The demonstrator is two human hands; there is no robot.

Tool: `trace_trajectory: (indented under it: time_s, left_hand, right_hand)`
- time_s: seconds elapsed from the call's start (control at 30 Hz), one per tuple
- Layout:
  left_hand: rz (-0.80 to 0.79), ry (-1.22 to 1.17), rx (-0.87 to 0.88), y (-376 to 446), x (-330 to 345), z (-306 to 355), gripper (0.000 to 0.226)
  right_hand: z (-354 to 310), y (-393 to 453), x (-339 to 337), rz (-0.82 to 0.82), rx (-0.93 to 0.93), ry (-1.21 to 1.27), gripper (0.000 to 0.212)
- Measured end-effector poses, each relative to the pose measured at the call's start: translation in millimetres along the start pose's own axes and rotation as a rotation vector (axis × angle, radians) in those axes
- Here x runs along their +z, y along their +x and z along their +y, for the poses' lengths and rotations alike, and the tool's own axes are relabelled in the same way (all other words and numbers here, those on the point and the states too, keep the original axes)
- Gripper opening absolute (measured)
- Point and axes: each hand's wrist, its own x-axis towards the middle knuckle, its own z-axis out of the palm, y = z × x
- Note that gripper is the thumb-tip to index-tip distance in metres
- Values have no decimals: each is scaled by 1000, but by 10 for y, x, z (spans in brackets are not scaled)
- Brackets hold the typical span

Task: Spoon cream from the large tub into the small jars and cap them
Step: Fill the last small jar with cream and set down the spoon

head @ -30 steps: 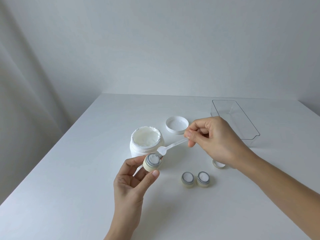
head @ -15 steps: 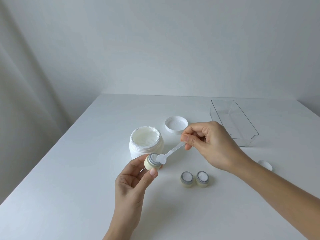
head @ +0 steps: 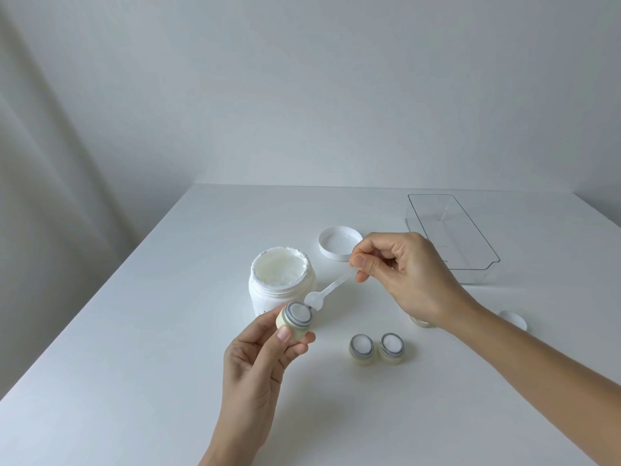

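Note:
The large white tub (head: 281, 283) stands open and full of cream at the table's middle. My left hand (head: 258, 364) holds a small cream-coloured jar (head: 295, 322) tilted in front of the tub, its mouth filled with white cream. My right hand (head: 401, 275) pinches the handle of a small clear plastic spoon (head: 324, 292), whose bowl rests at the jar's upper rim. Two more filled, uncapped small jars (head: 361, 349) (head: 391, 348) stand side by side on the table to the right.
The tub's white lid (head: 339, 243) lies upside down behind my right hand. A clear plastic tray (head: 450, 237) sits at the back right. A small white cap (head: 514, 320) lies right of my forearm; another cap (head: 420, 322) peeks out under my wrist.
My right hand lowered and drew the spoon's bowl across the jar's mouth to its upper rim. The left hand tilted the jar slightly. The cap right of my forearm came into view.

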Motion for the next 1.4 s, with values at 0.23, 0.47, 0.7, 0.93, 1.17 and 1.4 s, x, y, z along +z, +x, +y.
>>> trace_trajectory:
  time_s: [0.23, 0.47, 0.7, 0.93, 1.17, 1.4]
  left_hand:
    - [-5, -11, 17, 13, -33, -38, 40]
    - [11, -14, 47, 21, -44, -24, 40]
    - [51, -9, 85, 13, -35, -30, 30]
    - [47, 20, 100, 9, -23, -27, 26]
    - [60, 4, 86, 7, -20, -14, 31]
    - [70, 2, 89, 2, -29, -30, 26]
  right_hand:
    - [-14, -37, 33, -2, 18, 28, 18]
    - [-18, 6, 11, 85, 67, -2, 20]
    - [-183, 298, 174, 123, 120, -44, 21]
    - [-314, 424, 137, 32, 136, -180, 14]
    - [-342, 445, -42, 45, 157, -132, 17]
    - [-175, 347, 6, 127, -51, -139, 10]
